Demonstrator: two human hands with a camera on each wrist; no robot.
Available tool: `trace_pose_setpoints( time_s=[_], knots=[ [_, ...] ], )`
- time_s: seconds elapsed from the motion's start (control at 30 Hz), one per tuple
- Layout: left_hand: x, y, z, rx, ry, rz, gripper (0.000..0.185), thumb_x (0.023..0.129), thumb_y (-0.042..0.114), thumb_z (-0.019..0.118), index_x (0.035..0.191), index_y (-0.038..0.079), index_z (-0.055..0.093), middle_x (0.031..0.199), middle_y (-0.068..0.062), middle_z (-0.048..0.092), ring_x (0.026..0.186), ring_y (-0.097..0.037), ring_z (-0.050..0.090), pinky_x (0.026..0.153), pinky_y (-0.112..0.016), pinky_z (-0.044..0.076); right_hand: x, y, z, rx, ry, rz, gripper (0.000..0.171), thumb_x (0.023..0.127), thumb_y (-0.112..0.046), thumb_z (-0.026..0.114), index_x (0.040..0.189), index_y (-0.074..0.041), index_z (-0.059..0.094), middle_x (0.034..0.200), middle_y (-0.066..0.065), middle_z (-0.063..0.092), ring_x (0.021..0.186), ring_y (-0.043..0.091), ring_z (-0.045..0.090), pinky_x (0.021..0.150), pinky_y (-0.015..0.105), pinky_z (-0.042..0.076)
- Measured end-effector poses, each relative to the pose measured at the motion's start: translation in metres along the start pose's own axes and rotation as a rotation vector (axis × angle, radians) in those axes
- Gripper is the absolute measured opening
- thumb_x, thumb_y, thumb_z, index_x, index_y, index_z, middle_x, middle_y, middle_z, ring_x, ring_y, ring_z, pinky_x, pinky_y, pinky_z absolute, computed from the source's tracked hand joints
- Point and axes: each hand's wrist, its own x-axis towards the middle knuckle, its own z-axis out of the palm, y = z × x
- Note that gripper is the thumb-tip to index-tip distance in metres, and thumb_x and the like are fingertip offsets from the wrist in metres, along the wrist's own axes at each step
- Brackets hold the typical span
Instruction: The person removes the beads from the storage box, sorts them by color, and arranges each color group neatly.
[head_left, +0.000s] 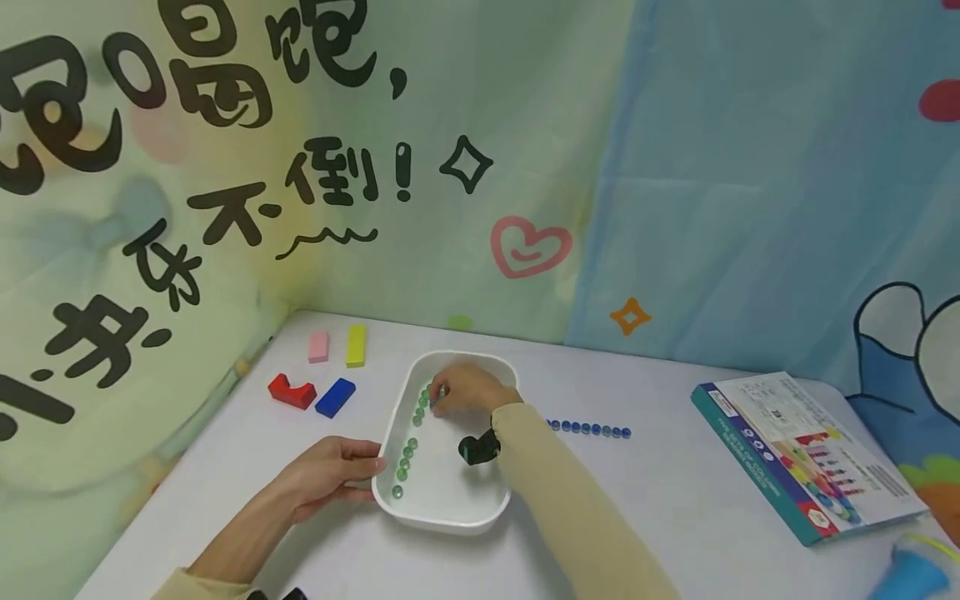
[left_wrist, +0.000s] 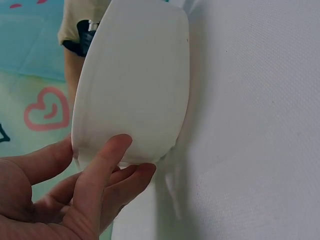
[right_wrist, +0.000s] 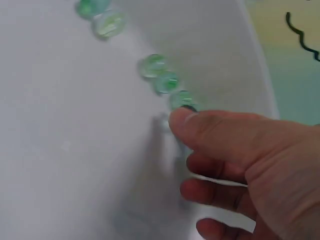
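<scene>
A white tray (head_left: 450, 508) sits on the table (head_left: 675, 517) just in front of the person, and green glass beads (head_left: 408, 454) lie in a loose line along its inner wall on the left hand's side. They sit where floor meets wall, probably because round beads roll to the lowest edge.

The right hand (head_left: 468, 390) reaches into the far end of the tray, its fingers curled down at the top of the bead line. In the right wrist view the thumb (right_wrist: 200, 127) comes down right beside the nearest green bead (right_wrist: 182, 99), touching or almost touching it; whether a bead is already pinched between the fingertips cannot be told, since they hide that spot.

The left hand (head_left: 330, 475) is at the near corner of the tray on its own side. In the left wrist view its thumb (left_wrist: 107, 155) lies up against the outer wall with the fingers curled below the rim, a light bracing hold that seems meant to keep the tray from sliding.

Beyond the right forearm, a straight row of blue beads (head_left: 588, 429) lies on the table. Farther out past the left hand are a red block (head_left: 291, 390), a blue block (head_left: 335, 397), a pink block (head_left: 318, 346) and a yellow block (head_left: 356, 345). Well off on the right hand's side rests a printed box (head_left: 802, 454).
</scene>
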Motion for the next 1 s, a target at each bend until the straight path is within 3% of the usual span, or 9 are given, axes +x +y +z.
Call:
trace_pose_setpoints(
  time_s=[0.17,0.3,0.43,0.53,0.8,1.0],
  knots=[
    [-0.001,0.000,0.000,-0.004,0.001,0.003,0.055,0.092,0.014,0.066,0.133,-0.017,0.046,0.121,-0.024,0.064,0.099,-0.019,0.068,0.084,-0.036,0.060,-0.010,0.000,-0.027,0.026,-0.003,-0.066,0.013,0.089,-0.022,0.071,0.101,-0.016,0.072,0.089,-0.001,0.064,0.078,0.011,0.051,0.068,0.021,0.045],
    [-0.001,0.001,0.000,-0.009,-0.010,0.006,0.055,0.092,0.014,0.066,0.133,-0.017,0.045,0.120,-0.024,0.064,0.098,-0.019,0.068,0.085,-0.036,0.060,-0.034,0.008,-0.058,0.081,0.016,-0.115,0.015,0.090,-0.023,0.070,0.103,-0.016,0.071,0.087,-0.001,0.064,0.079,0.012,0.054,0.068,0.021,0.047],
    [-0.001,0.002,0.000,-0.007,-0.012,0.012,0.056,0.092,0.015,0.066,0.133,-0.017,0.045,0.120,-0.023,0.064,0.099,-0.020,0.068,0.085,-0.036,0.060,-0.072,0.032,-0.087,0.106,0.074,-0.125,0.017,0.089,-0.025,0.070,0.104,-0.015,0.070,0.089,0.000,0.064,0.083,0.014,0.056,0.073,0.025,0.050],
    [-0.001,0.004,0.000,0.001,-0.004,0.005,0.057,0.092,0.015,0.066,0.134,-0.017,0.044,0.121,-0.023,0.064,0.099,-0.019,0.068,0.085,-0.036,0.060,-0.104,0.063,-0.099,0.137,0.111,-0.095,0.019,0.090,-0.026,0.069,0.105,-0.013,0.069,0.093,0.001,0.065,0.088,0.014,0.058,0.076,0.028,0.052],
    [-0.002,0.004,0.000,0.013,-0.005,-0.023,0.058,0.092,0.016,0.066,0.136,-0.015,0.044,0.123,-0.023,0.063,0.098,-0.020,0.069,0.084,-0.035,0.060,-0.185,0.152,-0.084,0.121,0.163,0.115,0.021,0.090,-0.025,0.069,0.106,-0.011,0.069,0.096,0.000,0.067,0.089,0.014,0.057,0.072,0.027,0.049],
    [-0.002,0.002,0.000,0.009,-0.009,-0.024,0.060,0.092,0.017,0.066,0.137,-0.015,0.042,0.124,-0.023,0.062,0.097,-0.020,0.069,0.085,-0.035,0.060,-0.209,0.190,-0.052,0.176,0.190,0.215,0.021,0.089,-0.024,0.070,0.106,-0.010,0.069,0.092,0.000,0.066,0.082,0.012,0.054,0.066,0.022,0.046]
  ],
)
